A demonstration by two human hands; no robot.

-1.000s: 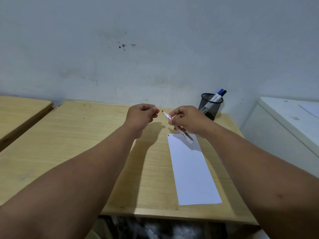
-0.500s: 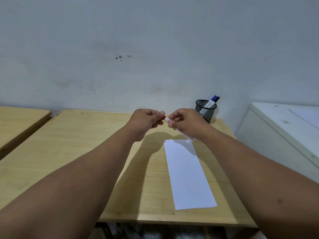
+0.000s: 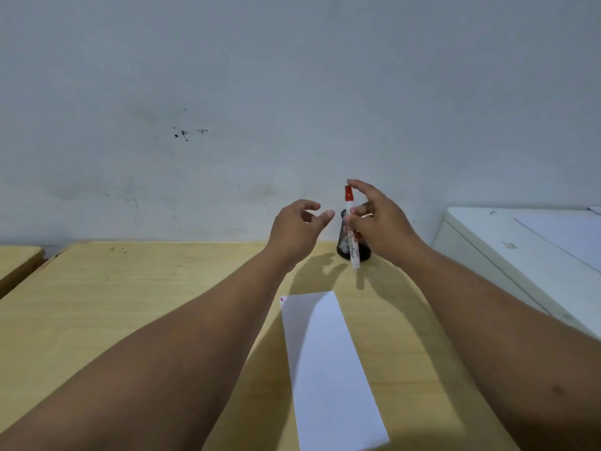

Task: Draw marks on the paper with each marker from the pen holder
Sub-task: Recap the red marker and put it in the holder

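The right hand (image 3: 377,219) holds the red marker (image 3: 352,226) upright, cap on top, in front of the pen holder (image 3: 342,247). The left hand (image 3: 297,231) is open and empty, just beside it. The paper (image 3: 328,369) lies on the table (image 3: 130,304) below.

Both bare forearms reached forward. The left hand (image 3: 297,227) hung loosely curled and empty, while the right hand (image 3: 377,222) beside it pinched a capped marker (image 3: 352,227) upright between its fingers (image 3: 357,210).
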